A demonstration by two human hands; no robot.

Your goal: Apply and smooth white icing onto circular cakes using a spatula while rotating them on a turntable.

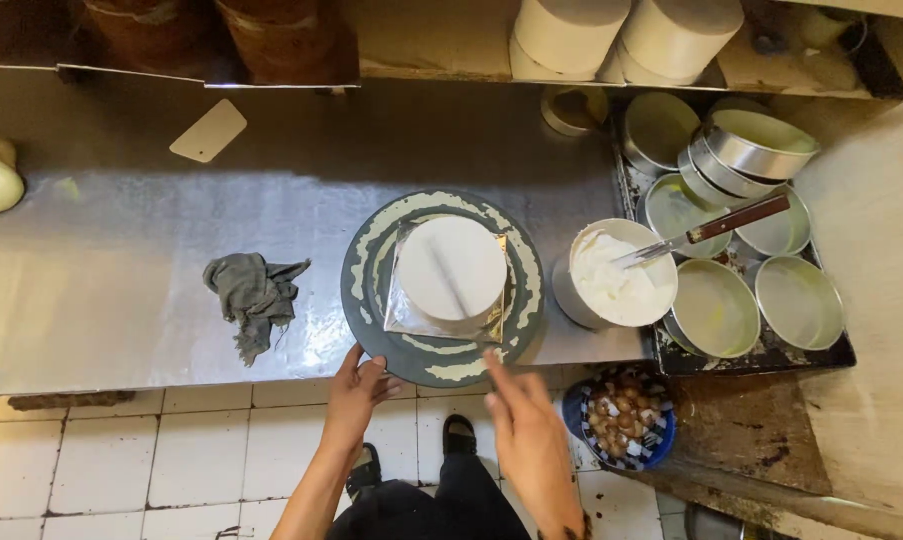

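A round white frosted cake [452, 268] sits on a square silver board [404, 318], which rests on a dark grey turntable [427, 362] smeared with cream. My left hand [357, 390] is at the turntable's front rim, fingertips touching its edge and fingers apart. My right hand [527, 430] is just in front of the turntable, fingers stretched toward the cake. A faint blurred grey streak runs across the cake top in line with those fingers. I cannot tell whether it is a thin tool in that hand.
A bowl of white cream [622, 275] with a brown-handled spatula [717, 228] stands to the right. Beyond it a dark tray [762, 355] holds several round metal pans. A grey rag [254, 295] lies left on the metal counter [122, 270]. A blue bowl of nuts [620, 418] sits below.
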